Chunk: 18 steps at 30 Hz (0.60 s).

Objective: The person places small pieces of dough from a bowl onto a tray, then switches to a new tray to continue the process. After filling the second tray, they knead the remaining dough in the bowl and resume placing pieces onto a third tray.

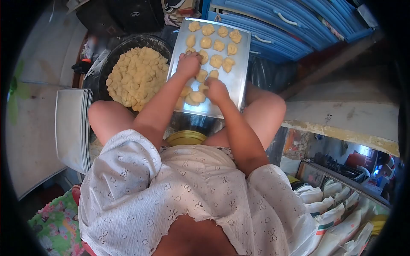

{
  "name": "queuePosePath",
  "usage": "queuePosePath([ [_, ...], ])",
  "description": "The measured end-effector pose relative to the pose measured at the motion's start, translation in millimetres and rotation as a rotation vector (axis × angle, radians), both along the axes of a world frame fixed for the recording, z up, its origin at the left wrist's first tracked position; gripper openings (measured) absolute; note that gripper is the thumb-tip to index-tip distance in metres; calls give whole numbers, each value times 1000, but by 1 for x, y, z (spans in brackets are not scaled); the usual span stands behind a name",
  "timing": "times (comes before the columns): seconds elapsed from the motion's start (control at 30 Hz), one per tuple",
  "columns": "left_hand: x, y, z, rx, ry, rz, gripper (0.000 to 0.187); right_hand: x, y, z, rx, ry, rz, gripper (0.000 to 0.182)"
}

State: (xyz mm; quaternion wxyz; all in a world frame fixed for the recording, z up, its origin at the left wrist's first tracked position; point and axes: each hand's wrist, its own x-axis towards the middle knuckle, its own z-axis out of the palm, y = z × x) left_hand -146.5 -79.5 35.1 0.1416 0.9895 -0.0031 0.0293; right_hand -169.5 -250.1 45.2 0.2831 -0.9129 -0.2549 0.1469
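A metal baking tray point(240, 85) lies in front of me with rows of rough, pale-yellow dough pieces point(205, 42) on it. On the tray's left side, my left hand point(189, 65) has its fingers curled down over a dough piece that they partly cover. My right hand point(216, 91) is lower on the tray, thumb and fingers closed on a small lump of dough point(203, 87). A larger dough clump point(195, 97) sits just below that hand, near the tray's front edge.
A wide black basin point(103, 70) heaped with dough lumps point(137, 77) stands left of the tray. Stacked metal trays point(72, 128) lean farther left. Blue drawers point(273, 25) are behind. A yellow round container point(185, 138) sits between my legs, and packets point(331, 205) line the lower right.
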Motion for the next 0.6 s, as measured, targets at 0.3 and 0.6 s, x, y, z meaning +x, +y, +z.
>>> queuePosePath([
  [0.3,-36,-20,5,-138,2,-70,28,21,-31,10,187,207,-225,27],
  [0.6,-35,-43,3,-112,-72,-151,43,28,-43,20,136,1,-437,22],
])
